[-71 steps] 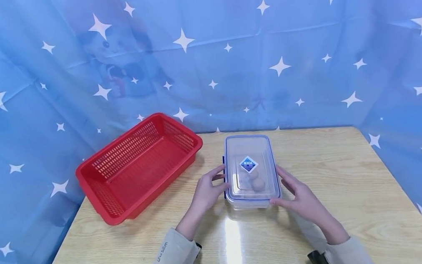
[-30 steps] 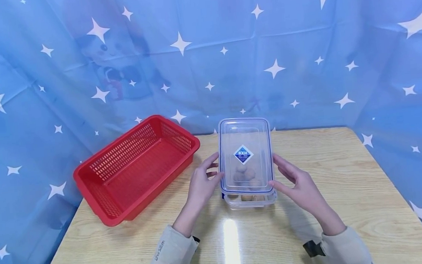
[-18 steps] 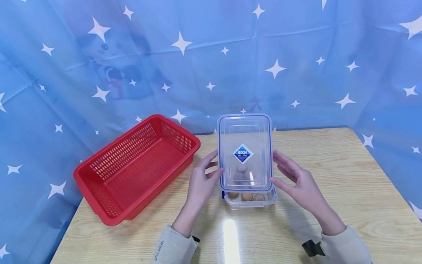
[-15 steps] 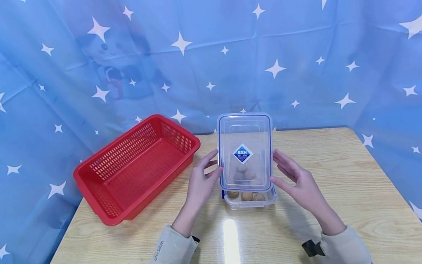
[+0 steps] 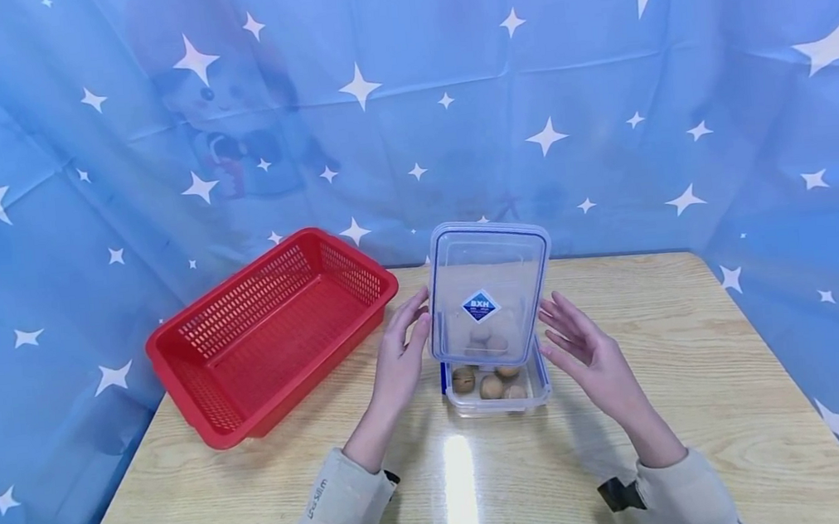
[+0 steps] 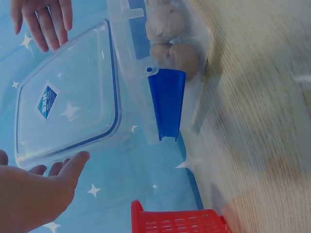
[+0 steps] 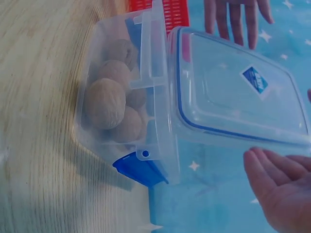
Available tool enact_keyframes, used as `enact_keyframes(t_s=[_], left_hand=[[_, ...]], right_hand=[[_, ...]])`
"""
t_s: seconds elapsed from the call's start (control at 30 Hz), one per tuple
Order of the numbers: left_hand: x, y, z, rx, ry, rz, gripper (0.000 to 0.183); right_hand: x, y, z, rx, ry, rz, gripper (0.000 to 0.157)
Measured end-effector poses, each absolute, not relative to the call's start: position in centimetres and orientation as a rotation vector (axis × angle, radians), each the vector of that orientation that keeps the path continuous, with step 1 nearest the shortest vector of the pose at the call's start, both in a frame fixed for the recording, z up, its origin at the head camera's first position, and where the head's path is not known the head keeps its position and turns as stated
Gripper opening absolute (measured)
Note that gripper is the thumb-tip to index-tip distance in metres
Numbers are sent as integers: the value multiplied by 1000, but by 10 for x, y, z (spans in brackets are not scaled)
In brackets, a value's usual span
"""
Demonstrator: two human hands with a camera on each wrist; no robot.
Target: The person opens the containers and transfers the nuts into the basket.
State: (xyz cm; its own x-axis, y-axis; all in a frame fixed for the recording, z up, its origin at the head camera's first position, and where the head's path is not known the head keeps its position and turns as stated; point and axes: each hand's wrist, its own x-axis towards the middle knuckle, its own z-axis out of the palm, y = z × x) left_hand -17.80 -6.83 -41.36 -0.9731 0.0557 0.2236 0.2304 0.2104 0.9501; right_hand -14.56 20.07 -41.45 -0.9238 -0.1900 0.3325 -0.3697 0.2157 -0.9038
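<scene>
A clear plastic lid (image 5: pixel 491 268) with a blue seal and a blue-and-white label leans up, tilted, over a clear storage box (image 5: pixel 503 406). Several walnuts (image 5: pixel 490 386) lie inside the box, some seen only through the lid. My left hand (image 5: pixel 396 364) holds the lid's left edge, thumb in front and fingers behind. At the lid's right side, my right hand (image 5: pixel 599 367) has its fingers extended; in the right wrist view its fingertips (image 7: pixel 255 158) are just off the lid's edge. A blue clip (image 6: pixel 167 102) hangs from the box's side in the left wrist view.
A red perforated basket (image 5: pixel 268 329) stands at the left of the wooden table (image 5: pixel 699 371). Behind the table hangs a blue curtain (image 5: pixel 598 72) with white stars.
The lid was flat on the box, then rose at its near end and tipped back. Now it also slants right, showing more walnuts, and the right fingers have come off its edge.
</scene>
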Motion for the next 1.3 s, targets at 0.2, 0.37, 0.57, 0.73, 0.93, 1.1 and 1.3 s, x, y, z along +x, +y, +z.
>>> enact_keyframes(t_s=[0.2, 0.37, 0.57, 0.73, 0.93, 1.1, 1.3], left_hand=[[-176, -68, -412, -304, -2310, -1887, 43], [-175, -68, -410, -378, -2232, -1917, 39], [-175, -68, -409, -392, -2172, -1950, 34], [-174, -69, -409, -409, -2157, -1974, 34], [-174, -68, -413, -415, -2141, -2035, 34], [-172, -67, -416, -429, -2148, -2074, 34], [-173, -66, -418, -411, -2150, -2150, 36]], right_hand=[[-144, 201, -412, 532, -2252, 1953, 60], [-144, 201, -414, 589, -2120, 2013, 52], [-143, 201, -418, 598, -2020, 2108, 42], [-141, 201, -420, 615, -1922, 2223, 35], [-140, 203, -418, 601, -1927, 2225, 50], [-138, 206, -418, 539, -1971, 2210, 52], [-134, 210, -417, 495, -2003, 2203, 48]])
